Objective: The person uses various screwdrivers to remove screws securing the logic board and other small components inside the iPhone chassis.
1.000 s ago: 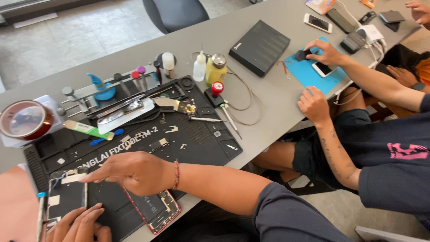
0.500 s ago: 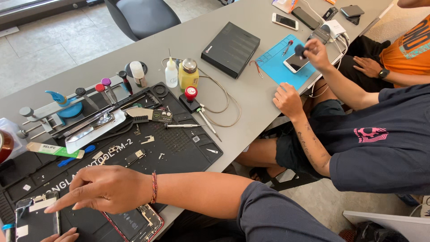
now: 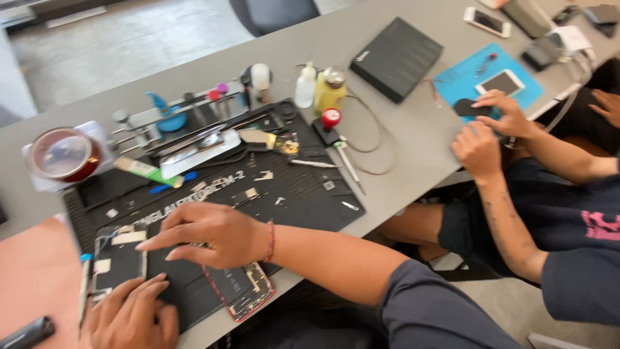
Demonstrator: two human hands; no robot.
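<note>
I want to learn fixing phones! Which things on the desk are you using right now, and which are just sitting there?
In use:
right hand over the opened phone
left hand by the dark phone panel
black work mat

Just lying about:
yellow bottle
tape roll
white phone
black case

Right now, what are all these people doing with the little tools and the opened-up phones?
A person sits at a grey table over a black work mat. Their right hand rests flat across an opened phone with its insides showing, and their left hand presses down beside it at the mat's near edge. Neither hand holds a tool. Small parts, tweezers and bottles lie around the mat. Next to them, another person's hands work at a blue mat with a phone on it.
</note>
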